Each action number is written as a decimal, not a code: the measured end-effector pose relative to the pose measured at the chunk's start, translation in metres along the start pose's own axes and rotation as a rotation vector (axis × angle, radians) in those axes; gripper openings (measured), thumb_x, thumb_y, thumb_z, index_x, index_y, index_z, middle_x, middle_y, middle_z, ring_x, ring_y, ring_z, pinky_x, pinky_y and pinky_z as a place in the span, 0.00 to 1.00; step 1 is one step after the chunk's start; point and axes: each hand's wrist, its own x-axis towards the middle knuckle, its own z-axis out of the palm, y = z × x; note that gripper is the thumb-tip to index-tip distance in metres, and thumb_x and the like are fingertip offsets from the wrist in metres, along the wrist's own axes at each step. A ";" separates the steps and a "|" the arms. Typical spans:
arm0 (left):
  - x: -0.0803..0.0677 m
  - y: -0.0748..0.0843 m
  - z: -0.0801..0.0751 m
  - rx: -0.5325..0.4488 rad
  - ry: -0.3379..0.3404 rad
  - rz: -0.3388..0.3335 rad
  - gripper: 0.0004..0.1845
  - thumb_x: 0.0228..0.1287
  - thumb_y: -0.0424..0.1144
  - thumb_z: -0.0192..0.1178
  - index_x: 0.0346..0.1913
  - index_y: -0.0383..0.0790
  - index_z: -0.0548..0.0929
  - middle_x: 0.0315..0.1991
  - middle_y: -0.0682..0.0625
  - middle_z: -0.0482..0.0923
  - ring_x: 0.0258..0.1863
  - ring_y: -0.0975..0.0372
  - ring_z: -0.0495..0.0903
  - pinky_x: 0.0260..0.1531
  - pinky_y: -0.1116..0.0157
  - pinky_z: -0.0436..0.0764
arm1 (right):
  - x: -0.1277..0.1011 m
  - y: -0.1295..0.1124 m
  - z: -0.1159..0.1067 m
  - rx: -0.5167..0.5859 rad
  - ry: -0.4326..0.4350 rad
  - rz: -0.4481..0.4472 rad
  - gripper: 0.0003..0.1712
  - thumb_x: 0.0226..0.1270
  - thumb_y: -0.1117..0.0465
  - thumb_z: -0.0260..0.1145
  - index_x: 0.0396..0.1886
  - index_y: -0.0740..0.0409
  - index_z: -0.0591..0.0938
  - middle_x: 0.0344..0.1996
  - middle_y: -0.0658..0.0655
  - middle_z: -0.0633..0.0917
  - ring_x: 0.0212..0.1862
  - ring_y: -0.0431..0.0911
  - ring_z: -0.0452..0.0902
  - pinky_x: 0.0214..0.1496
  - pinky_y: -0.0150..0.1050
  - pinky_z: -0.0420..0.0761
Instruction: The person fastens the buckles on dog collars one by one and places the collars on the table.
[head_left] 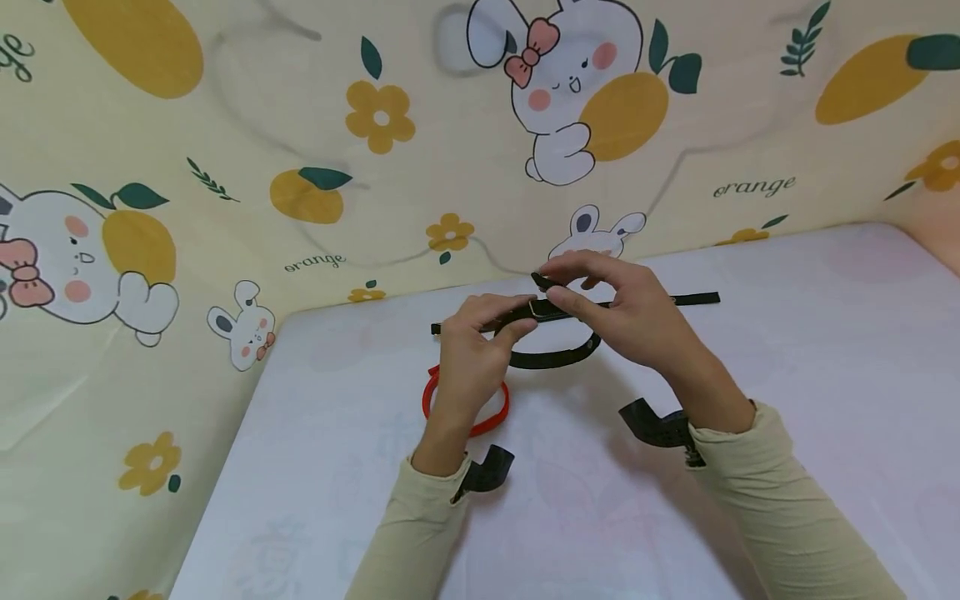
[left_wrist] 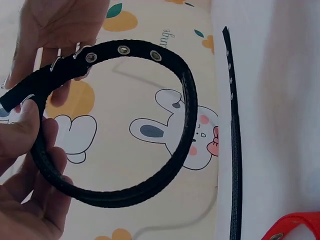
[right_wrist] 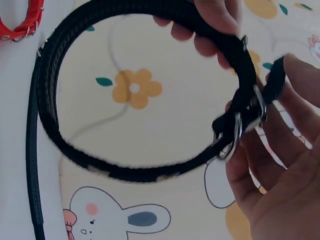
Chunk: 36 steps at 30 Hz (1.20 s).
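Observation:
A black collar [head_left: 555, 360] with metal eyelets is held up in both hands, fastened into a loop. My left hand [head_left: 476, 350] grips its band, thumb on one side and fingers curled behind, as the left wrist view shows. My right hand [head_left: 637, 317] pinches the strap's free tip [right_wrist: 276, 80] between thumb and finger. Other fingers of that hand lie near the silver buckle [right_wrist: 237, 135]. Metal eyelets [left_wrist: 123, 50] run along the upper part of the loop in the left wrist view.
A second black strap [head_left: 697, 298] lies straight along the table's far side, beyond the hands. Close to my left wrist, a red collar [head_left: 491, 423] lies curled on the white table [head_left: 360, 500]. Patterned cloth [head_left: 420, 192] rises behind the table.

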 end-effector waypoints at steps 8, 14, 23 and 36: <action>0.000 0.002 0.000 -0.009 0.038 0.008 0.12 0.57 0.32 0.71 0.46 0.40 0.90 0.41 0.48 0.89 0.39 0.61 0.78 0.40 0.69 0.83 | 0.000 -0.003 -0.004 0.038 0.040 -0.050 0.14 0.68 0.60 0.68 0.52 0.50 0.86 0.49 0.51 0.87 0.47 0.31 0.79 0.49 0.27 0.77; 0.000 0.002 0.000 -0.046 0.071 0.002 0.12 0.57 0.30 0.71 0.44 0.40 0.90 0.40 0.48 0.89 0.39 0.60 0.78 0.41 0.68 0.84 | -0.001 -0.002 -0.009 0.045 0.007 -0.006 0.15 0.68 0.60 0.68 0.53 0.49 0.87 0.49 0.52 0.88 0.47 0.31 0.80 0.49 0.25 0.79; 0.000 0.003 -0.001 -0.054 0.084 -0.031 0.10 0.57 0.30 0.71 0.43 0.39 0.91 0.39 0.47 0.89 0.39 0.60 0.78 0.42 0.66 0.84 | 0.001 0.000 -0.009 0.062 -0.049 0.063 0.14 0.65 0.61 0.71 0.51 0.52 0.88 0.46 0.54 0.86 0.46 0.35 0.79 0.47 0.26 0.82; 0.000 0.002 -0.002 -0.069 0.086 0.025 0.09 0.57 0.30 0.71 0.41 0.37 0.91 0.39 0.45 0.89 0.37 0.60 0.75 0.33 0.72 0.76 | 0.002 0.002 -0.001 -0.002 -0.103 0.020 0.09 0.66 0.62 0.69 0.45 0.52 0.89 0.40 0.51 0.88 0.46 0.39 0.82 0.46 0.25 0.82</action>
